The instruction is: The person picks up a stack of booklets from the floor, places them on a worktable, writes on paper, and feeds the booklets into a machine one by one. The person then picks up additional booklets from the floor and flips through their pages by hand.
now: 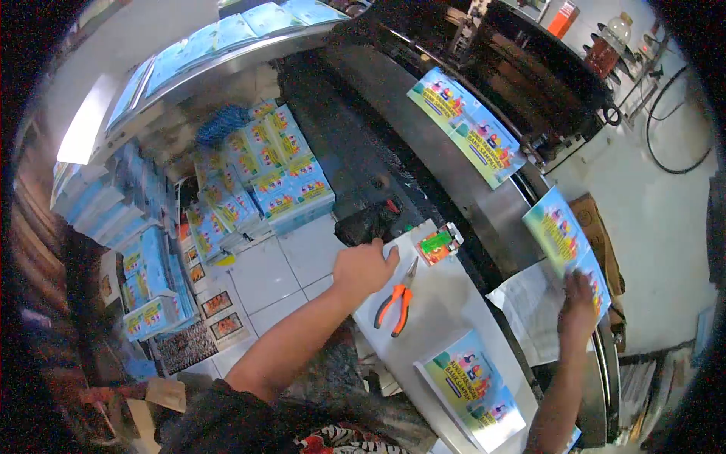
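Observation:
My right hand (578, 308) is closed on a printed cover sheet (561, 231), blue and yellow with cartoon figures, at the right edge of the metal surface. My left hand (366, 266) rests at the edge of the white table, its thumb apart from the fingers and nothing seen in it. Just beyond it lies a black crumpled item (364, 224). Beside that hand are orange-handled pliers (398, 304) and a small box with a green item on it (439, 244). Nearer me on the table lies a stack of the printed booklets (473, 386).
Another printed sheet (467, 125) lies on the curved metal surface below dark machinery (529, 64). Stacks of booklets (261, 163) stand on the tiled floor at left, with more piles (121, 200) beyond. A metal shelf (227, 57) holds further booklets.

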{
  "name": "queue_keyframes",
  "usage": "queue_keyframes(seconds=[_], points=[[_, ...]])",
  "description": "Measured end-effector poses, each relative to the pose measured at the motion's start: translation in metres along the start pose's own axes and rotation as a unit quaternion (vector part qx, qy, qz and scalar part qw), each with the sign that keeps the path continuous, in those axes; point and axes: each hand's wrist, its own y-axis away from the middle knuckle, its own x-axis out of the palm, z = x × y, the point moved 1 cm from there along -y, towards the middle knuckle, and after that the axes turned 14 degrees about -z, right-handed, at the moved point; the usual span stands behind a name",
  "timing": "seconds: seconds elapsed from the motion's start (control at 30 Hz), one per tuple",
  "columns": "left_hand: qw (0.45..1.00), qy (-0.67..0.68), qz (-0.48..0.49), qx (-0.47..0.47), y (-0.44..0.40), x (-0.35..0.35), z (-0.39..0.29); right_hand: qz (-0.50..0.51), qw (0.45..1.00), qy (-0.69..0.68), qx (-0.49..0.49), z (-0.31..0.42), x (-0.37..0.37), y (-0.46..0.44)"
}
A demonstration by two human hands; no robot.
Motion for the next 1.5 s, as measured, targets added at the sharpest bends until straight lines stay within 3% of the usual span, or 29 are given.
queue_keyframes(seconds=[0.07, 0.13, 0.27, 0.33, 0.4, 0.53, 0.7, 0.77, 0.8, 0.87, 0.93, 1.0, 1.07, 1.13, 1.2, 1.27, 1.33, 1.47, 1.5], points=[[1.0, -0.002, -0.003, -0.001, 0.0, 0.001, 0.001, 0.093, 0.989, -0.084, 0.084, 0.018, -0.001, 0.026], [1.0, -0.003, -0.001, 0.003, 0.003, 0.003, 0.001, 0.097, 0.975, -0.143, 0.137, 0.045, -0.033, 0.041], [1.0, 0.009, 0.006, -0.006, 0.001, 0.0, 0.0, 0.267, 0.903, -0.26, 0.212, 0.077, -0.112, 0.091], [1.0, 0.009, 0.018, -0.011, 0.001, -0.002, -0.004, 0.266, 0.91, -0.256, 0.187, 0.102, -0.149, 0.104], [1.0, -0.014, 0.024, -0.009, 0.001, -0.003, -0.004, 0.338, 0.893, -0.252, 0.158, 0.115, -0.166, 0.114], [1.0, -0.012, 0.01, 0.001, 0.001, 0.003, -0.002, 0.245, 0.925, -0.258, 0.133, 0.116, -0.155, 0.15], [0.999, -0.024, 0.025, -0.002, 0.001, 0.001, -0.004, 0.229, 0.917, -0.304, 0.122, 0.107, -0.162, 0.155], [0.999, -0.023, 0.024, -0.003, 0.001, 0.001, -0.003, 0.342, 0.87, -0.282, 0.214, 0.099, -0.163, 0.163], [0.999, -0.023, 0.026, -0.002, 0.001, 0.001, -0.003, 0.344, 0.87, -0.281, 0.213, 0.092, -0.167, 0.156], [0.999, -0.016, 0.029, -0.008, 0.0, -0.003, -0.004, 0.473, 0.791, -0.239, 0.305, 0.066, -0.168, 0.14], [0.999, -0.01, 0.034, -0.012, 0.001, -0.005, -0.004, 0.2, 0.933, -0.22, 0.204, 0.031, -0.161, 0.137], [0.999, -0.015, 0.038, -0.007, -0.001, -0.006, -0.004, 0.257, 0.91, -0.131, 0.297, -0.022, -0.163, 0.132], [0.999, -0.012, 0.038, -0.009, -0.001, -0.009, -0.005, 0.151, 0.924, -0.027, 0.351, -0.047, -0.17, 0.079], [0.999, -0.013, 0.039, -0.01, -0.001, -0.008, -0.005, -0.109, 0.945, -0.049, 0.303, -0.094, -0.15, 0.068], [0.999, -0.015, 0.036, -0.005, 0.0, -0.007, -0.004, -0.171, 0.949, -0.023, 0.264, -0.053, -0.147, -0.006], [0.999, -0.016, 0.037, -0.007, 0.0, -0.008, -0.005, -0.168, 0.972, 0.082, 0.142, -0.072, -0.097, -0.024], [0.999, -0.015, 0.032, -0.01, -0.001, -0.009, -0.007, -0.094, 0.979, 0.006, 0.183, -0.09, -0.013, -0.002], [0.999, -0.023, 0.046, -0.017, -0.002, -0.012, -0.005, -0.012, 0.998, -0.059, 0.022, 0.01, 0.008, 0.012], [0.998, -0.026, 0.055, -0.016, -0.002, -0.012, -0.005, 0.064, 0.992, -0.079, 0.07, 0.022, 0.002, 0.02]])
